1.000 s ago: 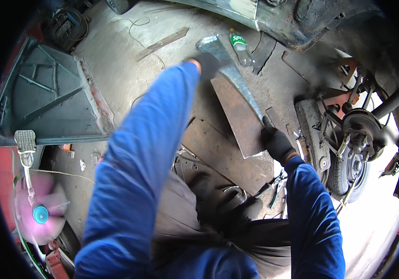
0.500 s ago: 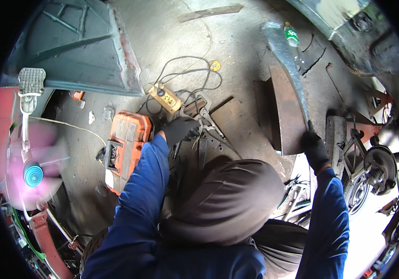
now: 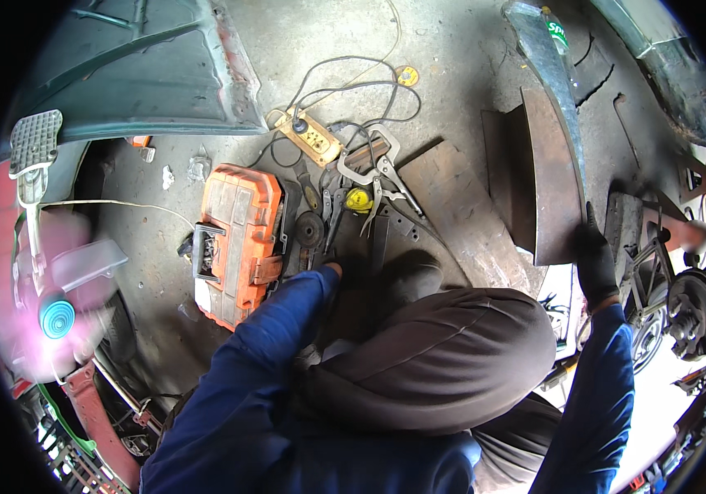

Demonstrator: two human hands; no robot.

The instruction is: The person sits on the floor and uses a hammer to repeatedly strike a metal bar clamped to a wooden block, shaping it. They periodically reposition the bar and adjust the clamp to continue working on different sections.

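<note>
My right hand (image 3: 596, 262), in a black glove, grips the lower end of a long, curved grey metal strip (image 3: 554, 78). That strip lies along the edge of a rusty steel channel (image 3: 552, 185). My left hand (image 3: 351, 276), also gloved in black, is in deep shadow between its blue sleeve and my knee, and its fingers cannot be made out. Ahead of it lie locking C-clamp pliers (image 3: 386, 169), a yellow tape measure (image 3: 359, 200), a round dark disc (image 3: 311, 230) and several other hand tools. Beside them stands an orange toolbox (image 3: 234, 239).
A yellow power strip (image 3: 312, 138) with tangled black cable sits beyond the tools. A flat brown board (image 3: 460, 206) lies left of the channel. A pink fan (image 3: 57, 317) spins at the left, below a green body panel (image 3: 147, 74). A green-labelled bottle (image 3: 557, 34) lies far right.
My left hand has drawn back from the clamp pliers toward my knee, uncovering the tape measure and disc. The whole view has shifted; my right hand stays at the strip.
</note>
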